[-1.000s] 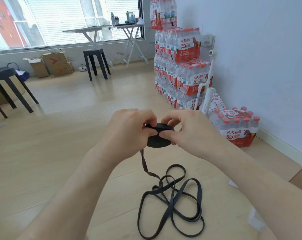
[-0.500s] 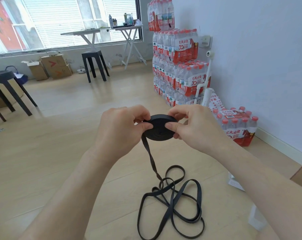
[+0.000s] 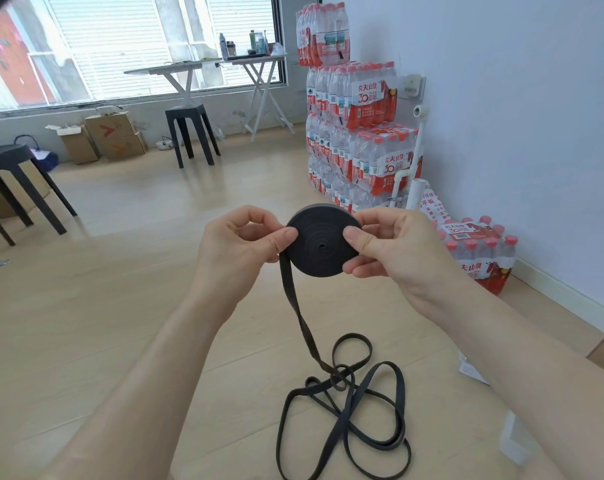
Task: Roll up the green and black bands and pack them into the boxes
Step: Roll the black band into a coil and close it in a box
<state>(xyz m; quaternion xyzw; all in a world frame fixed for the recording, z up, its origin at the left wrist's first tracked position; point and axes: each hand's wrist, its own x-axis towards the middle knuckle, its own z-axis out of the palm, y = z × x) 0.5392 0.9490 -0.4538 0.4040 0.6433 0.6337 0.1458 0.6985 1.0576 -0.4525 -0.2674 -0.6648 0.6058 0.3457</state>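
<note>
- One black band (image 3: 323, 247), partly coiled; I see left hand (image 3: 238, 251) and right hand (image 3: 395, 252) pinching the roll, held above the floor.
- Loose tail (image 3: 345, 410) on floor remains unrolled.
- Green band, boxes: not visible.

Coiled band (image 3: 323, 244) at centre, pinched between left hand (image 3: 238, 251) at 9 o'clock and right hand (image 3: 397, 251) at 3 o'clock. Its loose tail hangs toward 6 o'clock onto the floor (image 3: 120, 323), lying there in loops. Stacked water packs (image 3: 356, 133) at 1 o'clock against the wall (image 3: 518, 98); stool (image 3: 191, 133) at 11 o'clock, tables (image 3: 224, 64) behind it.
</note>
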